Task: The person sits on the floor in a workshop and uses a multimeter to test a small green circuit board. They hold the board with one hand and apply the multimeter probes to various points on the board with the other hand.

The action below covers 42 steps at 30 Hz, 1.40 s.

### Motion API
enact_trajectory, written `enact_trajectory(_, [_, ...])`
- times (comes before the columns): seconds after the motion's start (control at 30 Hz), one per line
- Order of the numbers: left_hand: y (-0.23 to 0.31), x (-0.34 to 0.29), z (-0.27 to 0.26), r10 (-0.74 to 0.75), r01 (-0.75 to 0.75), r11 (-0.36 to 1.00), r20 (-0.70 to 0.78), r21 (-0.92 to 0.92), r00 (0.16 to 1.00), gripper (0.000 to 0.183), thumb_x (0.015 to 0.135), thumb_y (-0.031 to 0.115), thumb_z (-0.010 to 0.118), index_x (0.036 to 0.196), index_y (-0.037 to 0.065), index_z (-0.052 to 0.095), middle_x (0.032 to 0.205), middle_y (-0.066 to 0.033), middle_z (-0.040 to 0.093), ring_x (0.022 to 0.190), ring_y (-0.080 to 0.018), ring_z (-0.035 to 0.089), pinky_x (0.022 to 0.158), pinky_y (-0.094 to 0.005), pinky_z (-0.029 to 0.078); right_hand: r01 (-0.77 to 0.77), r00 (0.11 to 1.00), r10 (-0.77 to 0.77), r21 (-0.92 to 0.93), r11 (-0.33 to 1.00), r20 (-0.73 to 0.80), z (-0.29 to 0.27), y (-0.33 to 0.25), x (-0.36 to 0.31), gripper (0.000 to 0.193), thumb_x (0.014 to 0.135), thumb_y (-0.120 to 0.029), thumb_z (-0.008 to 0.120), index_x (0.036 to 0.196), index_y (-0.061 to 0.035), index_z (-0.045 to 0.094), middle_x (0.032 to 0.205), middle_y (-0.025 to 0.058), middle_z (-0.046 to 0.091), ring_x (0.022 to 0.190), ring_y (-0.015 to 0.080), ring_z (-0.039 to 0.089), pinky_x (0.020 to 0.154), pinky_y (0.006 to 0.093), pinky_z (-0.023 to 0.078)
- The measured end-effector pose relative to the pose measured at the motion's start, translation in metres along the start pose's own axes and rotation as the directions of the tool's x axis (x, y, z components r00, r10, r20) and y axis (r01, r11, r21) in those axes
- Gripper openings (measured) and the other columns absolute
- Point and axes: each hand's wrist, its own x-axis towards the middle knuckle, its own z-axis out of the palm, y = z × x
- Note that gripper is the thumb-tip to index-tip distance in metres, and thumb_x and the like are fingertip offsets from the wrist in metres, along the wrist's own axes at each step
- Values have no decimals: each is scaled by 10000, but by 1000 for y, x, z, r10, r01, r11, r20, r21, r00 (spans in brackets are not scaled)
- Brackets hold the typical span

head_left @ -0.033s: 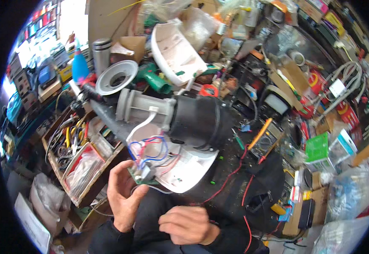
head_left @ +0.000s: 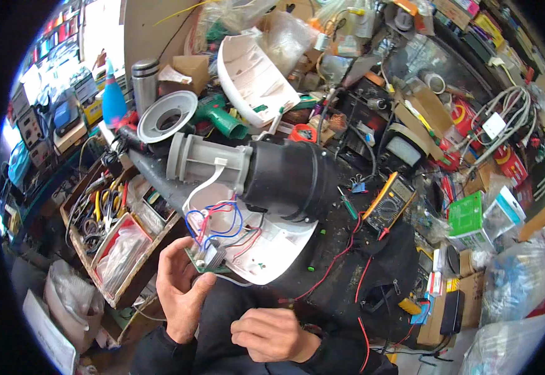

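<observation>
My left hand (head_left: 183, 292) grips the edge of a small green circuit board (head_left: 198, 259) between thumb and fingers. A ribbed metal heat sink (head_left: 218, 257) stands on the board. Blue, red and white wires (head_left: 216, 230) loop up from it towards a black and grey cylindrical motor unit (head_left: 285, 178). Behind the board lies a white curved plastic cover (head_left: 285, 250). Over my lap my right hand (head_left: 275, 334) is closed, its fingers curled inward; whether anything is inside is hidden.
On the dark bench sit a multimeter (head_left: 390, 203) with red leads and a small screwdriver (head_left: 348, 205). A wooden drawer of tools (head_left: 113, 294) is at the left. Behind are a white shell (head_left: 253, 78), a grey ring (head_left: 183, 112) and a green heat gun (head_left: 222, 119). Clutter fills the right.
The whole view has shifted slightly and become sharper. Both hands keep nearly the same pose, the left still on the circuit board.
</observation>
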Motion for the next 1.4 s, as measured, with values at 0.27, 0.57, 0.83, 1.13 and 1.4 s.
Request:
enact_trajectory(0.27, [3,-1,-4,-6,4,998,32,57,999,670,894,-23,883,1489,6,574,1420,-116,682,1293,-212,694,1126,-374,556,-202,979,197,-141,969,-46,-10,9,-49,235,656,107,664,758,-90,742,797,34,767,677,232,749,632,329,606])
enact_trajectory(0.57, [1,-8,-4,59,-66,992,67,105,996,677,906,-10,858,1507,-6,547,1464,-145,673,1321,-224,692,1170,-378,534,-271,962,269,-145,951,-34,-12,9,-52,231,694,130,637,732,-76,735,769,42,756,663,234,746,636,327,607])
enact_trajectory(0.83, [0,-10,-4,13,-15,997,37,70,999,659,917,-29,834,1497,-10,524,1469,-145,646,1349,-218,658,1196,-383,501,-261,964,250,-163,951,-87,-17,18,-58,225,689,111,652,752,-92,725,793,41,756,687,247,751,639,348,613])
enact_trajectory(1.13, [-4,-12,-9,-68,68,998,29,-15,997,649,957,-48,783,1531,-5,484,1511,-160,607,1436,-234,598,1254,-406,450,-311,942,266,-233,922,-206,-38,28,-56,222,675,144,621,704,-65,689,742,69,728,663,270,747,589,361,574])
enact_trajectory(1.4, [-4,-10,-8,-74,75,997,21,-27,997,651,967,-32,778,1541,-6,470,1504,-160,606,1431,-239,604,1245,-411,462,-410,889,318,-264,873,-330,-49,29,-50,208,720,126,583,664,-56,669,683,89,709,630,257,709,605,343,539])
